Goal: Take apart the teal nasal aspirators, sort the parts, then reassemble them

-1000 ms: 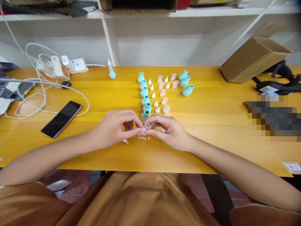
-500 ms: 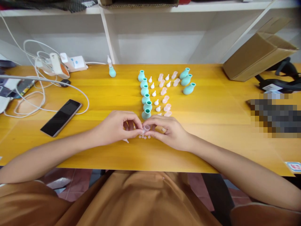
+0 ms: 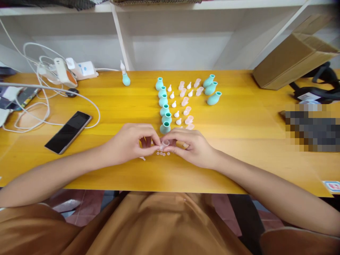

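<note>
A: What's held? Quick.

B: Small clear plastic cap [image 3: 165,143], pinched between both hands' fingertips just above the yellow table [image 3: 239,141]. Right hand [image 3: 190,147] grips its right side; left hand [image 3: 131,143] closes thumb and forefinger on its left edge, maybe pressing something tiny in. Can't tell.

A: Which hand's nearer?

B: Both touching it. Long axis too small to tell.

A: Around it?

B: Tiny white discs [image 3: 163,153] just below the fingers. Column of 6 teal bulbs [image 3: 163,104] right behind, then white tips [image 3: 174,105] and pink caps [image 3: 185,102]. Black phone [image 3: 68,132] well left.
</note>
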`<state>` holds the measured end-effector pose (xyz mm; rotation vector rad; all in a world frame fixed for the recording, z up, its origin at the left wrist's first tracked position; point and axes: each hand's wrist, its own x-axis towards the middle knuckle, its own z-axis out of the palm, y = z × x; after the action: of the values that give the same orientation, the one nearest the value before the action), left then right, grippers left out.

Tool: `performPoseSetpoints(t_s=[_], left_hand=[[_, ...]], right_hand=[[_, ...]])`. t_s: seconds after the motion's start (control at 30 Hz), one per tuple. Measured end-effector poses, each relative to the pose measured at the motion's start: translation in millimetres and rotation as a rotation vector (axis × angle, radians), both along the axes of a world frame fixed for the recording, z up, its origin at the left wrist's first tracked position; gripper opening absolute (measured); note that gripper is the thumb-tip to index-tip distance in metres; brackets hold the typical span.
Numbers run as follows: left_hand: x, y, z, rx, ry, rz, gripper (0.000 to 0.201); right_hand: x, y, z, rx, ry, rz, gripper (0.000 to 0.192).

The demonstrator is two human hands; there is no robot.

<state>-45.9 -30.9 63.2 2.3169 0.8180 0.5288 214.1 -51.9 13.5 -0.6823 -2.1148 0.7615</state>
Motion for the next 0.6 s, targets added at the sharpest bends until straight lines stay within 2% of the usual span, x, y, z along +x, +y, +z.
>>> performPoseSetpoints(t_s=[0.2,0.4,0.6], left_hand=[[1.4,-1.1,0.8,-0.01,-0.004,0.006,0.006],[0.3,-3.5,-4.4,0.07,-0.024,0.006,0.006],[0.9,-0.9,-0.8,0.0,-0.051,-0.02,0.008]], right_hand=[[-0.6,-1.0,2.5,0.014,0.003,0.001,0.01],[-1.1,-1.5,3.8,0.03,0.011,-0.015,0.011],[-0.6,-2.3,3.3,-0.007,0.05,0.0,0.012]])
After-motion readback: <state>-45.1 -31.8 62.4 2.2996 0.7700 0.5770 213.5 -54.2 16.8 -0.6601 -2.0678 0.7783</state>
